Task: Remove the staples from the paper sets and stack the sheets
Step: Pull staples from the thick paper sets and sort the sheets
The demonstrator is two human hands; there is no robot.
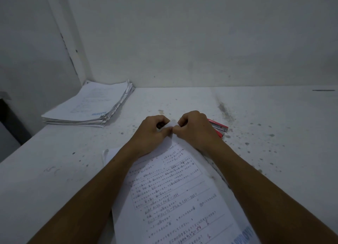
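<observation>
Head view: a person works at a scuffed white table (256, 152), both forearms reaching toward twelve o'clock over a printed paper set (170, 194) that lies slantwise from the near edge up to the hands. The left hand (151, 132) and the right hand (195, 128) meet at the set's far corner, fingers curled, each pinching the raised corner of the sheets between thumb and fingertips; the knuckles of the two hands nearly touch. The corner itself shows as a small white fold between them (whether a staple sits there is too small to tell). The rest of the set, covered in lines of print and red marks, runs back under the wrists toward six o'clock, with more sheets showing beneath it along its edges. Just beyond the right hand, at about two o'clock from it, a red stapler (218, 127) lies partly hidden behind the knuckles. A stack of sheets (87, 106) rests well apart at ten o'clock, in the corner by the wall (182, 38).
</observation>
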